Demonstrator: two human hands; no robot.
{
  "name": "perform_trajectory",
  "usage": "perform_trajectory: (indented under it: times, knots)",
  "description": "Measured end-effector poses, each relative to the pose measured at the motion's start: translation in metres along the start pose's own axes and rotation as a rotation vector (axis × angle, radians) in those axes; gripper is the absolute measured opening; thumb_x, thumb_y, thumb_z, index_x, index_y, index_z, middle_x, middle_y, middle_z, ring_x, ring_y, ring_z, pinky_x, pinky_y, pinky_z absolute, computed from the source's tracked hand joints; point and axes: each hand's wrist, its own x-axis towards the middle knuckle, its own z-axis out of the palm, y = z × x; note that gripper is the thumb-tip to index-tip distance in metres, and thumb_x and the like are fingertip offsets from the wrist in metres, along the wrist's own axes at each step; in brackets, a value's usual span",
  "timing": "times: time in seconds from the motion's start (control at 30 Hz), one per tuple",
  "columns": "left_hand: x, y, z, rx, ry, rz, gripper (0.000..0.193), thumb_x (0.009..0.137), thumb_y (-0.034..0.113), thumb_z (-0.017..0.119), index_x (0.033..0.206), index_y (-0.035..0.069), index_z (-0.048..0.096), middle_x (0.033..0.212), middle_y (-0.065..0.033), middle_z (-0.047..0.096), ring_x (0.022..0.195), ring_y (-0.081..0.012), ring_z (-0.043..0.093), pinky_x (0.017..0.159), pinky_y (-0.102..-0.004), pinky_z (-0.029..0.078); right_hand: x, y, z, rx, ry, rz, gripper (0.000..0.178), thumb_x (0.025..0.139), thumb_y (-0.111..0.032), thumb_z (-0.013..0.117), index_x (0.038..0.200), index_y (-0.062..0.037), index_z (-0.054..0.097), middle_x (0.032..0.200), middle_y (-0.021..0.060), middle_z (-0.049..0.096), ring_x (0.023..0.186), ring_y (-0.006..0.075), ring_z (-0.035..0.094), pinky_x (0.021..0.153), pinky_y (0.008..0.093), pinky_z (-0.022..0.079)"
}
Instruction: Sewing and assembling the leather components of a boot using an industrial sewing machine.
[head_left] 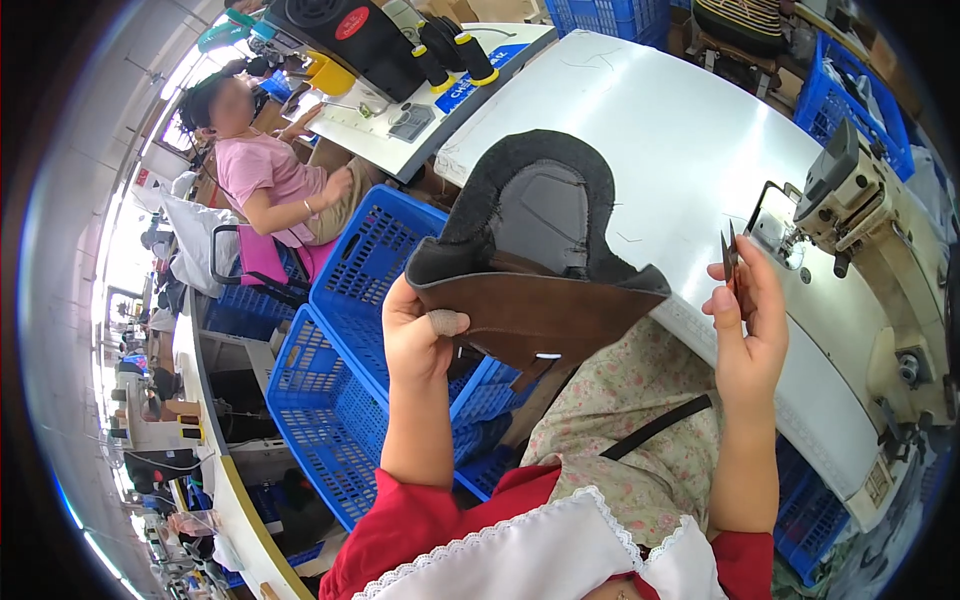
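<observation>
My left hand (418, 335) grips a brown shoe upper (545, 312) at its left edge, its thumb wrapped in a beige covering lying on the brown outer side. The upper is held up in the air over my lap, with its dark fuzzy lining and grey inner panel facing up. In my right hand (748, 325), to the right and apart from the upper, is a pair of small thread snips (729, 255) with the blades pointing up. Loose thread ends lie on the white table (680, 150) behind.
On the right stands a sewing machine (850, 195). Blue plastic crates (335, 420) are at my left, with another blue crate (860, 100) at the far right. Thread cones (432, 68) stand on a neighbouring table, where a person in pink (262, 175) sits.
</observation>
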Motion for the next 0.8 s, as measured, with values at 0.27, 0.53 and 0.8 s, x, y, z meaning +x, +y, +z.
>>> perform_trajectory:
  times: [0.27, 0.53, 0.8]
  knots:
    - [-0.004, -0.008, -0.007, -0.218, -0.030, -0.061, 0.071, 0.049, -0.012, 0.059, 0.119, -0.006, 0.062, 0.115, -0.0206, 0.069, 0.103, -0.0333, 0.070, 0.091, -0.0416, 0.057, -0.006, -0.004, 0.000, 0.002, -0.013, -0.014, 0.042, 0.098, -0.016, 0.063, 0.136, 0.0011, 0.054, 0.108, 0.0090, 0.065, 0.097, 0.0131, 0.062, 0.084, 0.0259, 0.050]
    - [-0.015, -0.003, -0.036, -0.178, 0.048, -0.054, 0.069, 0.051, -0.012, 0.056, 0.120, -0.006, 0.062, 0.114, -0.0193, 0.069, 0.102, -0.0331, 0.069, 0.093, -0.0402, 0.056, -0.007, -0.006, 0.001, 0.000, -0.034, -0.045, 0.043, 0.099, -0.016, 0.061, 0.137, 0.0009, 0.052, 0.111, 0.0113, 0.065, 0.096, 0.0142, 0.063, 0.082, 0.0262, 0.052]
    - [-0.052, -0.019, -0.130, 1.115, 0.311, 0.286, 0.057, 0.066, -0.003, 0.060, 0.123, 0.004, 0.066, 0.121, -0.0102, 0.069, 0.117, -0.0230, 0.064, 0.103, -0.0352, 0.047, 0.005, 0.051, -0.013, -0.086, -0.053, -0.023, 0.040, 0.102, -0.013, 0.053, 0.141, -0.0036, 0.049, 0.111, 0.0066, 0.065, 0.077, 0.0070, 0.056, 0.065, 0.0208, 0.043]
